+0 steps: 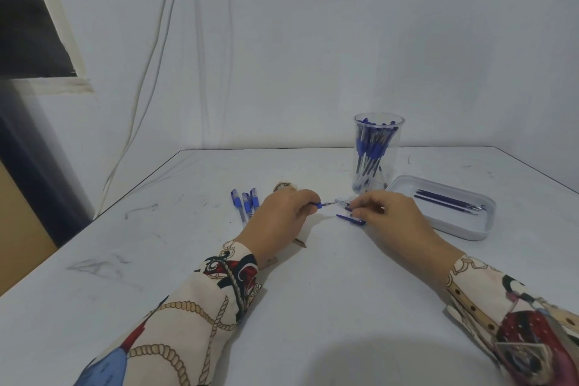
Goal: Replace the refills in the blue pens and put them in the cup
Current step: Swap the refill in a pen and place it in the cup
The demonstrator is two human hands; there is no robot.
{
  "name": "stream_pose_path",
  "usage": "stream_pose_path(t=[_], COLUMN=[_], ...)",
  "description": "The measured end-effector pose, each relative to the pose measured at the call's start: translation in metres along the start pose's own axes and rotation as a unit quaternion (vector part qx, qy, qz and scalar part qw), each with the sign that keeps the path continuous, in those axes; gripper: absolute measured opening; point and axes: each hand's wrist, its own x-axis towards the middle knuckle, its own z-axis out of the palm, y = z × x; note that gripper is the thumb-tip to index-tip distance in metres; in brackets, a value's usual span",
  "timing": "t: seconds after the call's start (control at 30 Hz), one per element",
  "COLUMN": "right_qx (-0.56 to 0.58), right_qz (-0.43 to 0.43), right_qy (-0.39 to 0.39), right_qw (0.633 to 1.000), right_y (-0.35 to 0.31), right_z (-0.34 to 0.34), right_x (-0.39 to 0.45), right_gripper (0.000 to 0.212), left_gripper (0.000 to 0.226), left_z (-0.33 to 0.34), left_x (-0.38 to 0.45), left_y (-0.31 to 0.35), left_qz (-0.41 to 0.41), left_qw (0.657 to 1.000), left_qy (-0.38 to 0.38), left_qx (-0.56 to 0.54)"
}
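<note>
My left hand (pixel 282 213) grips a blue pen (pixel 324 204) by its barrel, tip pointing right. My right hand (pixel 388 213) pinches a thin part at the pen's tip; I cannot tell exactly which part. A blue pen cap (pixel 349 218) lies on the table just under my right fingers. Three blue pens (pixel 246 202) lie side by side left of my left hand. A clear cup (pixel 377 153) with several blue pens stands behind my hands. A white tray (pixel 451 229) to the right holds dark refills (pixel 448 200).
The white table (pixel 313 291) has its left edge running diagonally and its far edge against the wall. A small brown object (pixel 283 186) peeks out behind my left hand. White cables (pixel 150 72) hang down the wall at the left.
</note>
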Motion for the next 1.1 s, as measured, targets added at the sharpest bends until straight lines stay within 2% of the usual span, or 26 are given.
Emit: stream_pose_path(t=[0.1, 0.17, 0.23, 0.6, 0.83, 0.97, 1.1], right_qx=[-0.200, -0.257, -0.292, -0.266, -0.258, -0.228, -0.260], right_qz=[-0.102, -0.156, -0.174, -0.160, -0.143, -0.192, -0.300], right_qy=[-0.032, -0.035, -0.036, -0.011, -0.025, 0.045, 0.087], right_qw=[0.974, 0.953, 0.940, 0.951, 0.955, 0.954, 0.914], right_y=[0.003, 0.003, 0.002, 0.002, 0.000, -0.002, 0.000], right_z=[0.003, 0.005, 0.007, 0.006, 0.002, 0.000, 0.004], right_x=[0.001, 0.002, 0.003, 0.002, 0.000, -0.002, 0.001], right_gripper=[0.015, 0.017, 0.020, 0.019, 0.019, 0.027, 0.025], left_gripper=[0.021, 0.021, 0.022, 0.024, 0.024, 0.022, 0.020], left_z=[0.000, 0.000, -0.001, -0.003, -0.003, -0.003, 0.001], left_x=[0.000, -0.001, -0.001, -0.001, -0.002, -0.002, -0.003], left_y=[0.000, 0.002, 0.004, 0.009, 0.010, 0.010, 0.013], left_qz=[-0.002, -0.002, 0.000, -0.005, -0.003, 0.009, 0.035], left_qw=[1.000, 1.000, 1.000, 0.999, 0.999, 1.000, 0.999], left_qy=[-0.008, -0.010, -0.013, -0.024, -0.022, -0.020, -0.020], left_qx=[0.006, 0.010, 0.013, 0.027, 0.025, 0.019, 0.026])
